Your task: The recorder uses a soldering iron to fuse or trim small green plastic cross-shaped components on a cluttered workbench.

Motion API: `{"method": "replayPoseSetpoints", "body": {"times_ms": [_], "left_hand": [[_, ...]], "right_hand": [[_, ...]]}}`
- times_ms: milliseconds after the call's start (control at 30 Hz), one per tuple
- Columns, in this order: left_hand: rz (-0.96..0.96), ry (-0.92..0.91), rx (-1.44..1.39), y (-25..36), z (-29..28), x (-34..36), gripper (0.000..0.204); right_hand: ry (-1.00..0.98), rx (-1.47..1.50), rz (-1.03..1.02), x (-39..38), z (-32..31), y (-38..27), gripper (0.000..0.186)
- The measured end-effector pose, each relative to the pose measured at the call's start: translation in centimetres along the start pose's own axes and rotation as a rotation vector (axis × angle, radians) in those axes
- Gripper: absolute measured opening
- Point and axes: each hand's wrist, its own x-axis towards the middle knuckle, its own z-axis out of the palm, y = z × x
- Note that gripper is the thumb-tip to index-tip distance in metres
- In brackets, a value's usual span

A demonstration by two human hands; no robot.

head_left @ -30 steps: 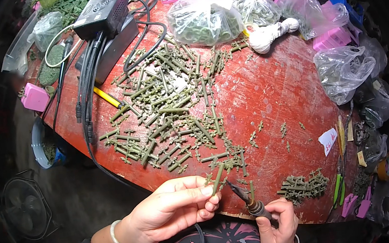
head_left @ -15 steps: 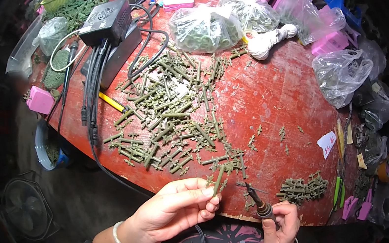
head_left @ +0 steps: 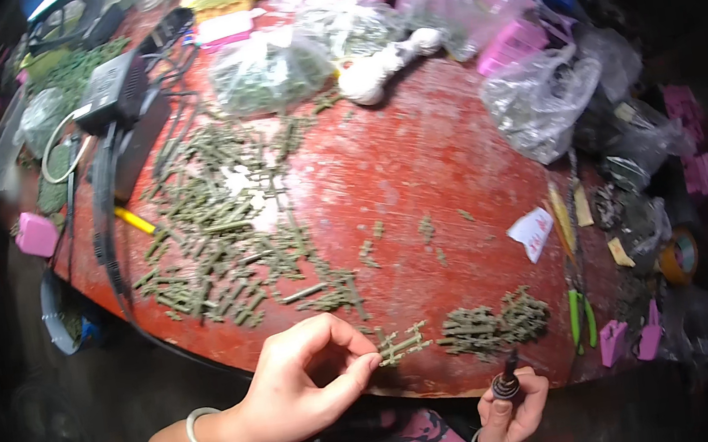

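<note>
Between thumb and forefinger, my left hand point(head_left: 305, 386) pinches a green sprig point(head_left: 405, 344), a short stick with small leafy side bits. It is held nearly level, low over the front edge of the table, just left of a small stack of similar sprigs point(head_left: 471, 332). My right hand point(head_left: 519, 413) is closed around a soldering iron point(head_left: 506, 380), its dark tip pointing up towards that stack. I cannot tell whether the tip touches anything. A large loose heap of green sticks and leafy bits point(head_left: 219, 226) covers the table to the left.
Behind the heap stand a black power box point(head_left: 110, 92) with cables and tied clear bags of green pieces point(head_left: 270, 74). A white cloth bundle point(head_left: 387, 67) lies beyond the middle. Green-handled pliers point(head_left: 582, 320), a paper scrap point(head_left: 531, 232) and bags point(head_left: 541, 100) line the right side.
My view has shifted. My left hand has turned over and brought the sprig from an upright slant to nearly level beside the stack. The soldering iron has moved away from it to the right.
</note>
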Motion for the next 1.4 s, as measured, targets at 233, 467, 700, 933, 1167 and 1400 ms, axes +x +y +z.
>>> {"method": "replayPoseSetpoints", "body": {"times_ms": [233,467,700,933,1167,1400], "left_hand": [[0.592,-0.152,0.604,0.0,4.3,5.3,0.017],[-0.080,-0.101,-0.075,0.3,5.5,4.9,0.009],[-0.149,-0.100,-0.187,0.2,4.9,5.8,0.012],[-0.177,-0.097,-0.232,0.2,4.6,5.8,0.012],[-0.174,-0.103,-0.236,0.2,4.6,5.8,0.012],[-0.172,-0.107,-0.237,0.1,4.5,6.0,0.012]], "right_hand": [[0.333,0.168,0.173,0.6,-0.8,0.0,0.040],[0.265,0.142,0.086,0.0,-1.5,1.4,0.044],[0.266,0.153,0.104,0.1,-1.4,1.2,0.043],[0.255,0.156,0.099,0.0,-1.3,1.3,0.039],[0.252,0.159,0.118,0.2,-1.2,1.0,0.040],[0.222,0.141,0.151,0.5,-1.4,0.5,0.039]]}}
